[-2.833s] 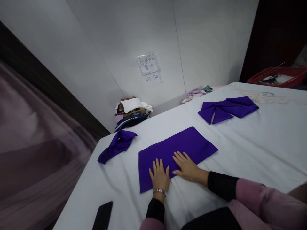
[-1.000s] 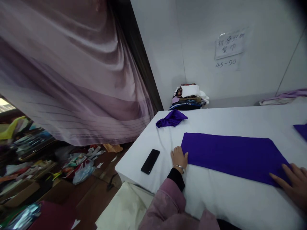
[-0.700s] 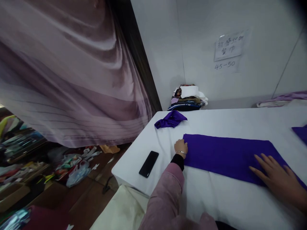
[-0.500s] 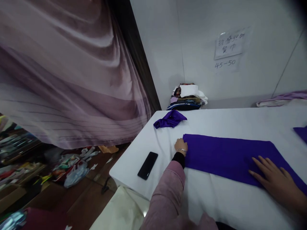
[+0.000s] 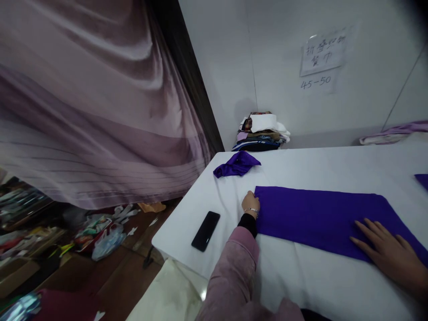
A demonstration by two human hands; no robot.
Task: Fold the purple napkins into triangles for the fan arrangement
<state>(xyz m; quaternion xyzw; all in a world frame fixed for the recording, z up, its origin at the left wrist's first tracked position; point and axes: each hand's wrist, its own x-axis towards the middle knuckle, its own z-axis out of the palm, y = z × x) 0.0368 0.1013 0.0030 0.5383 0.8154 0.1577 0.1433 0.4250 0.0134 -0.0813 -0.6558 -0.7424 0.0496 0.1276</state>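
A purple cloth napkin (image 5: 310, 218), folded into a long flat strip, lies on the white-covered table (image 5: 301, 276). At its left end, my left hand (image 5: 251, 203) has its fingers curled closed on the edge near the far corner. My right hand (image 5: 388, 249) lies open on the napkin's right part, fingers spread and palm down. A second purple cloth (image 5: 237, 165) sits crumpled toward the table's far left corner. Part of another purple cloth (image 5: 423, 179) shows at the right border of the view.
A black phone (image 5: 206, 231) lies left of my left forearm. Behind the table, a stack of folded clothes (image 5: 261, 131) stands against the wall. Pink drapery (image 5: 110, 111) hangs at left, above a floor cluttered with boxes and plastic bags (image 5: 109, 243). Handwritten paper (image 5: 323, 58) is on the wall.
The view has shifted slightly. Both hands keep nearly the same places on the napkin, and its surface looks much the same.
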